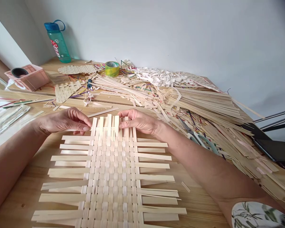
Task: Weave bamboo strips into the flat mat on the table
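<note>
A woven mat of pale wood strips [114,180] lies flat on the table in front of me, loose strip ends sticking out on both sides and at its far end. At the far left corner, my left hand [67,122] is closed in a pinch on a thin wood strip [72,129] running across the weave. My right hand [139,122] grips the upright strip ends at the far edge, thumb on top and fingers behind. Part of the cross strip is hidden by the upright ends.
Scissors [201,139] lie beyond my right forearm, near a large bundle of strips [204,103]. Tape [112,69], white shreds [156,77] and woven pieces [67,91] cover the back. A bottle [58,44] and pink basket [32,79] stand left; a phone [275,148] lies right.
</note>
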`<move>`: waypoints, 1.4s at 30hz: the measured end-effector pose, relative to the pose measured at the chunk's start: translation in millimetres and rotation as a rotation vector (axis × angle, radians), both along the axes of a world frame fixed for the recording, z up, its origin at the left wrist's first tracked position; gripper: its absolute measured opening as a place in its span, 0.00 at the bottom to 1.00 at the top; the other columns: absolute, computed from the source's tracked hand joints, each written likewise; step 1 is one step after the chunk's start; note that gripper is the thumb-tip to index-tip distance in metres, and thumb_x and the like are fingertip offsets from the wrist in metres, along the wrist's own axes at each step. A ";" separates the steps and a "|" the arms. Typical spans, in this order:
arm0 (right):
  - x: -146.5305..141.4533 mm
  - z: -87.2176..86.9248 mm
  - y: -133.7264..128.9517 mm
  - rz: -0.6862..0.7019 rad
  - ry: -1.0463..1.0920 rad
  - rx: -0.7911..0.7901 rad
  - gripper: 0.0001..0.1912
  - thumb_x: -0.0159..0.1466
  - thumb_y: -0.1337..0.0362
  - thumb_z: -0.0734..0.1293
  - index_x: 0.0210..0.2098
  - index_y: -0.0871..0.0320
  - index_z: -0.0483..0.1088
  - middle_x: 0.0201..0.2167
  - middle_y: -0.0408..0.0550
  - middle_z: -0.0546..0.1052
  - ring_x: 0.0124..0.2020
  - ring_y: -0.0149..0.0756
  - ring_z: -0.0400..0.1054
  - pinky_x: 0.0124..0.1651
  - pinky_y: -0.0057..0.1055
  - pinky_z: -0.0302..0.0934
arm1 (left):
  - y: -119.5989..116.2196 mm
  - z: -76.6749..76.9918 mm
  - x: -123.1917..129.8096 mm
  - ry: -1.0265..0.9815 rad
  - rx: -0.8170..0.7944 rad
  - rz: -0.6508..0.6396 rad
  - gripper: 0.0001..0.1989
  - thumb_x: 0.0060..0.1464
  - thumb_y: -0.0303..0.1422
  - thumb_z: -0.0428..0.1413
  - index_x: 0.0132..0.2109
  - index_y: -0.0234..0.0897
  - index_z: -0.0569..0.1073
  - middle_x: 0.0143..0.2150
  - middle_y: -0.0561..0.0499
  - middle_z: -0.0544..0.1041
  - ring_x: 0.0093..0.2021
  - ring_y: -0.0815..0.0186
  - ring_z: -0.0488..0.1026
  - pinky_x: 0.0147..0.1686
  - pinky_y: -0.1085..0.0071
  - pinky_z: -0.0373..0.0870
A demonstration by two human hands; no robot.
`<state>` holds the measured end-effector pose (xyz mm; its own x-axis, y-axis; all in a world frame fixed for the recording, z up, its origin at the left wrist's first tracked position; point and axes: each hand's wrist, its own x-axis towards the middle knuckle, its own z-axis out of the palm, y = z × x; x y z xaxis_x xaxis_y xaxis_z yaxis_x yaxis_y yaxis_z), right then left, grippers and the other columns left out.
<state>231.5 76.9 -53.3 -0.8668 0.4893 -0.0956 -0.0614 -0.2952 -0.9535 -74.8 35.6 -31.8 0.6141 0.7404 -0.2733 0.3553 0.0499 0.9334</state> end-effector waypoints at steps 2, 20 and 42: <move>-0.1 -0.3 0.2 0.002 0.002 -0.005 0.11 0.55 0.65 0.76 0.36 0.59 0.74 0.33 0.42 0.78 0.31 0.27 0.72 0.36 0.24 0.67 | -0.1 0.7 0.5 0.002 0.003 0.002 0.13 0.55 0.36 0.65 0.43 0.30 0.83 0.23 0.50 0.77 0.22 0.72 0.69 0.21 0.79 0.68; 4.7 4.8 3.7 0.002 -0.147 0.125 0.10 0.60 0.61 0.74 0.38 0.60 0.75 0.35 0.44 0.79 0.34 0.26 0.71 0.40 0.24 0.65 | -3.7 16.5 15.8 0.175 -0.023 -0.050 0.16 0.56 0.41 0.62 0.40 0.30 0.83 0.27 0.49 0.76 0.26 0.72 0.68 0.23 0.81 0.67; -0.7 0.7 0.3 -0.067 -0.132 -0.020 0.09 0.52 0.65 0.78 0.28 0.60 0.77 0.26 0.41 0.78 0.27 0.25 0.72 0.34 0.24 0.68 | -4.9 27.0 10.7 0.256 -0.012 -0.069 0.14 0.55 0.40 0.60 0.34 0.31 0.81 0.26 0.51 0.73 0.26 0.72 0.66 0.24 0.81 0.64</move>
<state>230.9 77.2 -52.6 -0.8115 0.5426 -0.2170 0.0440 -0.3135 -0.9486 -64.1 30.6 -4.9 0.5725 0.6949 -0.4353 0.5830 0.0283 0.8120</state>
